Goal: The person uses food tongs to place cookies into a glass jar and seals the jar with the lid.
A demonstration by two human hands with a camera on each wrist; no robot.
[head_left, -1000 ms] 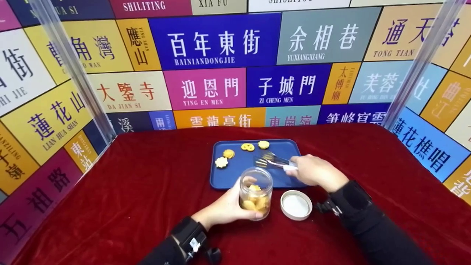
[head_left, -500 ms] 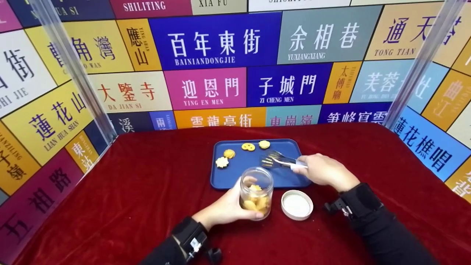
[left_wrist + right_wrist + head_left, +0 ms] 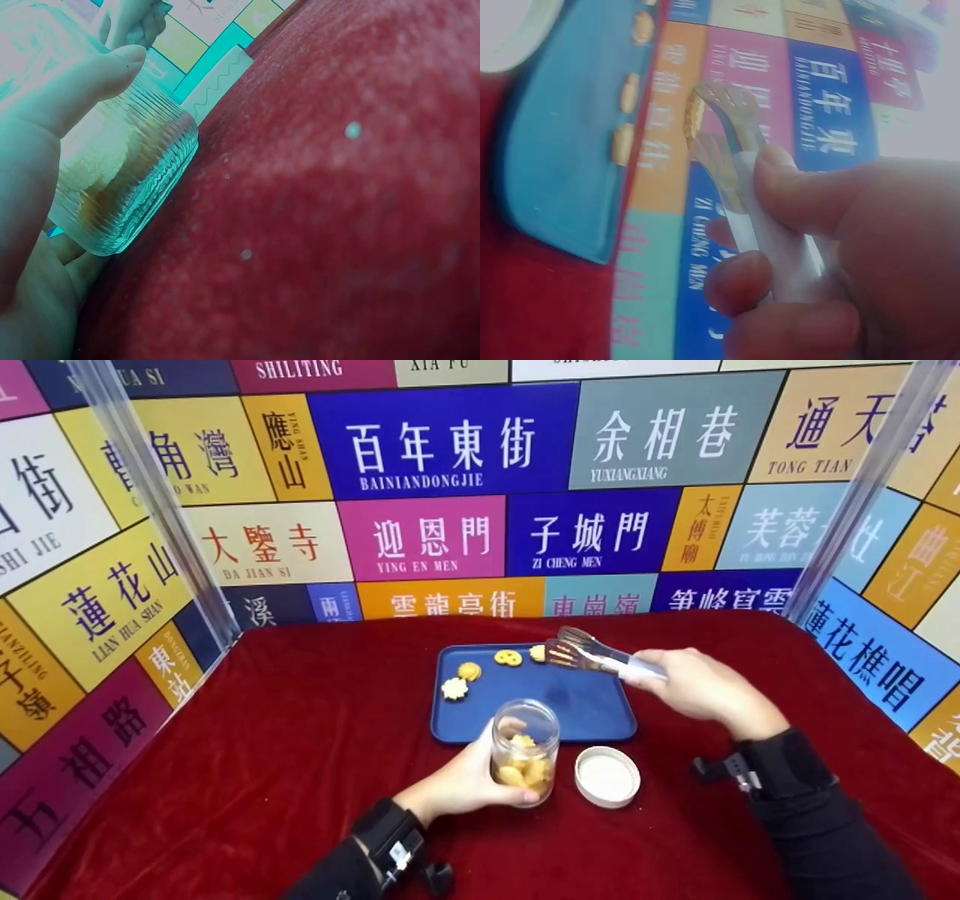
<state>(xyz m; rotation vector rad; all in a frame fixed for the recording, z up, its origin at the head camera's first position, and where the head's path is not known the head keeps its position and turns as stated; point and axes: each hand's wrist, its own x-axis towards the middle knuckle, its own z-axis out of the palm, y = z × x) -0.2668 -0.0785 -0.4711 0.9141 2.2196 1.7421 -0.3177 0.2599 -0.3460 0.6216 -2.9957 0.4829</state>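
My left hand (image 3: 476, 780) grips a clear glass jar (image 3: 525, 712) with several yellow cookies (image 3: 526, 769) inside. In the left wrist view the thumb lies across the side of the ribbed jar (image 3: 154, 169). My right hand (image 3: 701, 690) holds metal tongs (image 3: 600, 654) with pale handles, raised over the back right of the blue tray (image 3: 495, 712). In the right wrist view a cookie (image 3: 694, 116) shows at the tips of the tongs (image 3: 739, 124). Several cookies lie along the tray's left and back sides, among them a pretzel-shaped one (image 3: 508, 658).
A round white-lined lid (image 3: 607, 778) lies on the red cloth (image 3: 322, 720), right of the jar and in front of the tray. Clear upright posts (image 3: 847, 502) stand at both back corners. A wall of colourful signs (image 3: 442, 442) rises behind the table.
My right hand has lifted the tongs and moved them back and right, from low over the tray's middle to above its back right. The left hand and jar have stayed nearly still.
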